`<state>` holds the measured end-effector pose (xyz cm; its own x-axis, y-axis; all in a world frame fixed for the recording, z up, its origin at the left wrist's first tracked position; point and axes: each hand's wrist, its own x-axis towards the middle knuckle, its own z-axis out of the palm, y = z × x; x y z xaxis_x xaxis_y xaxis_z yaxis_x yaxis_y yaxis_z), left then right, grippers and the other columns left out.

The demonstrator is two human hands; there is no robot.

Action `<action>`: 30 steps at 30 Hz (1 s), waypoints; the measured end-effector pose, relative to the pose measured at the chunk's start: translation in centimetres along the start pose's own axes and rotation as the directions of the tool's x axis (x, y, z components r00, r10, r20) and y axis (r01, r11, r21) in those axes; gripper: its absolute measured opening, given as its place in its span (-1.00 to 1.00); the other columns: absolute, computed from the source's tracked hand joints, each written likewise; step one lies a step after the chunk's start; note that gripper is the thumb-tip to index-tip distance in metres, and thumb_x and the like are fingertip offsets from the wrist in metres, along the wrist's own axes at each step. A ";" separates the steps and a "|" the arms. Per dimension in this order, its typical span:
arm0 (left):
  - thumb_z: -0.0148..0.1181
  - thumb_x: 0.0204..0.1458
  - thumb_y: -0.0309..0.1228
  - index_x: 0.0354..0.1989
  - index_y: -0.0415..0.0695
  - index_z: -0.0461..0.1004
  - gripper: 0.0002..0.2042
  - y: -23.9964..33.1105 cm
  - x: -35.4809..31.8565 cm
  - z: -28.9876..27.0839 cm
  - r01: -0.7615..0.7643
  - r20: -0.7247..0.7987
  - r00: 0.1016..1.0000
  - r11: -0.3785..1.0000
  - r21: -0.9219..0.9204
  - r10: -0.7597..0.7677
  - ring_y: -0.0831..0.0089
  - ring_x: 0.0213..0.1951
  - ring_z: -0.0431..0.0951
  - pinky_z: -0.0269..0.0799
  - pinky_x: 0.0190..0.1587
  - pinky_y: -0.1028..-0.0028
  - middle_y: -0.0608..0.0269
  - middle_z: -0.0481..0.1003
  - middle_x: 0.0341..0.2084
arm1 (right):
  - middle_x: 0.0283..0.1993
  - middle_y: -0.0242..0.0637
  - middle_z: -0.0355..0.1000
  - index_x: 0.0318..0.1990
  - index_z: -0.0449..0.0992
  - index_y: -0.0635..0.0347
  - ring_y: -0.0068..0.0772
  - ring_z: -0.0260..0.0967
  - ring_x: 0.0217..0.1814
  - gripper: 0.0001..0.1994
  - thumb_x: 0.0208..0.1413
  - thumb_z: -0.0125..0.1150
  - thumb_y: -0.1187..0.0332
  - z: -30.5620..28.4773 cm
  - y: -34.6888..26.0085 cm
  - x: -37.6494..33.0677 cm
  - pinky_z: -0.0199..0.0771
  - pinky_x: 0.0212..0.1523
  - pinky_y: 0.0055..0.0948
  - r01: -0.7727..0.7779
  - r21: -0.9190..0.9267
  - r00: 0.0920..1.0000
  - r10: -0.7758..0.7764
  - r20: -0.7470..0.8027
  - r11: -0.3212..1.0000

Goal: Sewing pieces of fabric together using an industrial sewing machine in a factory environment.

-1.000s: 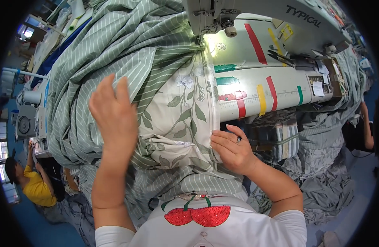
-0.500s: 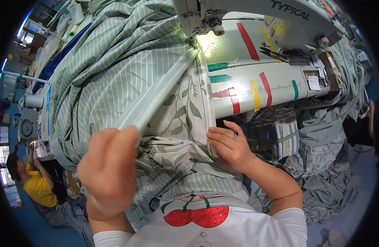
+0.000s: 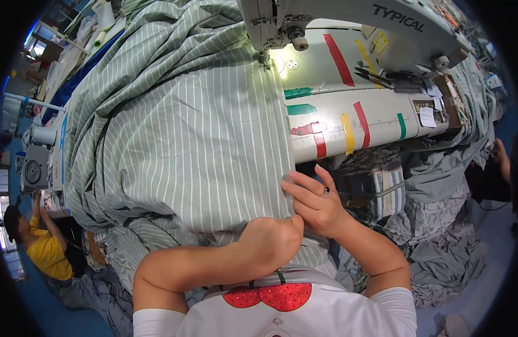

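A large green fabric with thin white stripes (image 3: pixel 191 129) lies spread over the sewing table, its right edge running straight up to the needle of the white sewing machine (image 3: pixel 326 22). My left hand (image 3: pixel 270 241) is closed in a fist on the fabric's near edge, close to my chest. Right beside it, my right hand (image 3: pixel 315 202) pinches the same edge at the near right corner, fingers bent over the cloth. The two hands touch each other.
The white machine bed (image 3: pixel 349 112) carries red, yellow and green tape marks. Grey striped cloth piles (image 3: pixel 439 224) hang at the right. A person in a yellow shirt (image 3: pixel 39 247) sits at the far left by another machine (image 3: pixel 34 168).
My left hand came down from the raised cloth to the near edge beside my right hand. The striped fabric now lies flat, covering the leaf-print layer seen before.
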<state>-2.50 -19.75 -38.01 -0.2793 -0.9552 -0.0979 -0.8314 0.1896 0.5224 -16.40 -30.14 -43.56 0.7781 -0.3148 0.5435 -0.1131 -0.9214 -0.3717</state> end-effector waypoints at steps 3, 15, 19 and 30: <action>0.08 -0.12 -0.48 -0.56 -0.19 0.34 -0.91 -0.9 1.2 -2.7 -0.055 0.213 0.975 0.998 -0.012 0.056 0.26 -0.60 0.53 0.43 -0.59 0.32 0.10 0.47 -0.62 | -0.10 -0.22 0.45 -0.50 0.47 0.24 -0.27 0.38 0.07 -0.86 -0.34 0.21 0.45 0.2 0.4 0.1 -0.04 0.27 -0.07 0.020 0.026 0.998 -0.022 0.055 0.999; 0.18 -0.03 -0.29 0.09 -0.18 0.30 -0.52 -15.6 -0.3 -7.2 0.577 -0.510 0.777 0.741 0.343 -0.368 -0.03 0.20 0.18 0.07 0.21 0.15 -0.09 0.18 0.17 | -0.16 -0.24 0.47 -0.48 0.47 0.29 -0.26 0.45 0.00 -0.80 -0.42 0.11 0.60 1.0 0.2 -0.4 0.07 0.22 -0.10 -0.091 0.134 0.996 0.092 0.003 0.987; 0.20 -0.07 -0.42 0.12 -0.20 0.25 -0.48 -15.5 5.7 -10.3 0.385 -0.537 0.797 0.918 0.098 -0.276 -0.02 0.19 0.19 0.15 0.18 0.19 -0.05 0.15 0.20 | -0.16 -0.24 0.47 -0.48 0.47 0.29 -0.25 0.45 0.00 -0.80 -0.43 0.11 0.59 1.2 0.2 -0.4 0.08 0.21 -0.12 -0.104 0.105 0.995 0.104 0.010 0.989; 0.15 -0.09 -0.38 -0.21 -0.15 0.44 -0.76 -24.1 20.9 -9.5 0.089 -0.535 0.845 0.985 0.148 0.004 0.12 -0.11 0.42 0.23 -0.05 0.17 0.13 0.47 -0.29 | -0.13 -0.24 0.48 -0.50 0.45 0.26 -0.26 0.44 0.01 -0.82 -0.42 0.13 0.56 1.3 0.0 -0.2 0.04 0.23 -0.12 -0.156 0.077 0.986 0.150 0.074 0.985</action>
<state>16.26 -46.42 -44.55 0.0175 -0.9277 0.3728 -0.9150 0.1354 0.3801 -15.72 -29.74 -44.64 0.7960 -0.4317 0.4244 -0.1848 -0.8409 -0.5087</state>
